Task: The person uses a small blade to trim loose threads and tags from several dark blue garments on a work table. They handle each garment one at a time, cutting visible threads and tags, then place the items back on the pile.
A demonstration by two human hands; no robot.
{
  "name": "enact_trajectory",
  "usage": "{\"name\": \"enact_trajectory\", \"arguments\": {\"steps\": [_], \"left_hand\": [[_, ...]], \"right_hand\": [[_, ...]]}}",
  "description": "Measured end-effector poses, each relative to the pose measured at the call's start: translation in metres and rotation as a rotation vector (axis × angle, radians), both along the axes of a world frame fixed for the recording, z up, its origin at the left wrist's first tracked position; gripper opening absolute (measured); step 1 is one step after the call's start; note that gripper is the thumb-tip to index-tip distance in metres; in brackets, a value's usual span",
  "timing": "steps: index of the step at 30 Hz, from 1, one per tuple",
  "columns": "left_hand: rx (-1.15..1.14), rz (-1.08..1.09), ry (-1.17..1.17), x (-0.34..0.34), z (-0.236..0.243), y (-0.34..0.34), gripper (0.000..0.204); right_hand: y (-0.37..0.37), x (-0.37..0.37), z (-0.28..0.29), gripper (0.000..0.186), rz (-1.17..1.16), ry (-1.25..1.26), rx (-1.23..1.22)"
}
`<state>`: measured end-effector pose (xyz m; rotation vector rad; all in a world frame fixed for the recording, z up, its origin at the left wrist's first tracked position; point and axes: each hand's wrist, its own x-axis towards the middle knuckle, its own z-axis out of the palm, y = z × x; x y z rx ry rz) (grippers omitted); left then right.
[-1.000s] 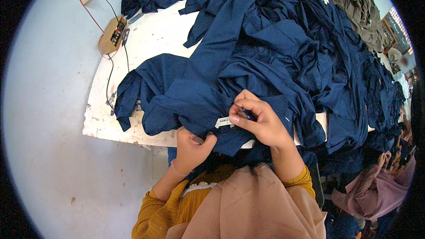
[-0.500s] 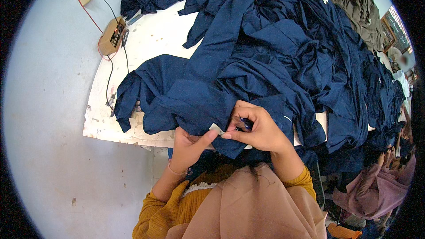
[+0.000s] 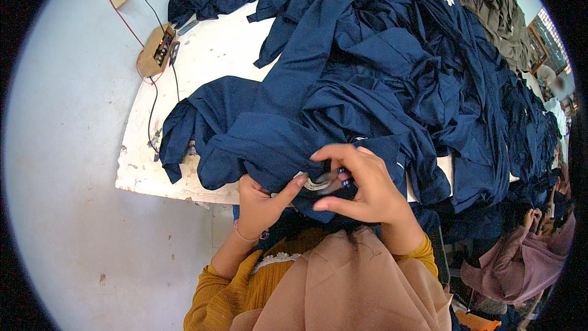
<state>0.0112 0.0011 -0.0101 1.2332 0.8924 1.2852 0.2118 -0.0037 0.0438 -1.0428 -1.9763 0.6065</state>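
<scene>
Dark navy garment cloth (image 3: 263, 141) lies over the near edge of the table. My left hand (image 3: 263, 205) is closed on its edge, thumb pressing down beside a small white label (image 3: 315, 186) that curls toward the right. Just right of the label, my right hand (image 3: 367, 190) has its thumb and forefinger spread apart. Its other fingers curl round a small tool with blue parts and a blurred grey end, which looks like thread snips (image 3: 331, 180). The fingers partly hide this tool.
The navy garments heap up across the white table (image 3: 229, 43), with brown-grey cloth (image 3: 490, 6) at the far right. A wooden box with switches and cables (image 3: 155, 52) is at the table's left edge, by the wall (image 3: 67, 147). Another person (image 3: 514, 257) sits at the right.
My right thumb and forefinger have let go of the label and spread apart. The label now shows as a curved strip, and the snips' grey end has come into view. My left hand stays put.
</scene>
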Motion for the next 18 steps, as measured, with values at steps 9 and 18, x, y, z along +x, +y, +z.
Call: {"name": "enact_trajectory", "arguments": {"steps": [9,18], "left_hand": [[-0.001,0.0,-0.01,0.001,0.002,-0.001,0.017],[-0.036,-0.025,-0.007,-0.003,0.002,-0.002,0.015]], "right_hand": [[0.013,0.01,-0.013,0.024,-0.134,-0.473,0.563],[-0.002,0.004,-0.006,0.021,-0.102,-0.467,0.433]]}}
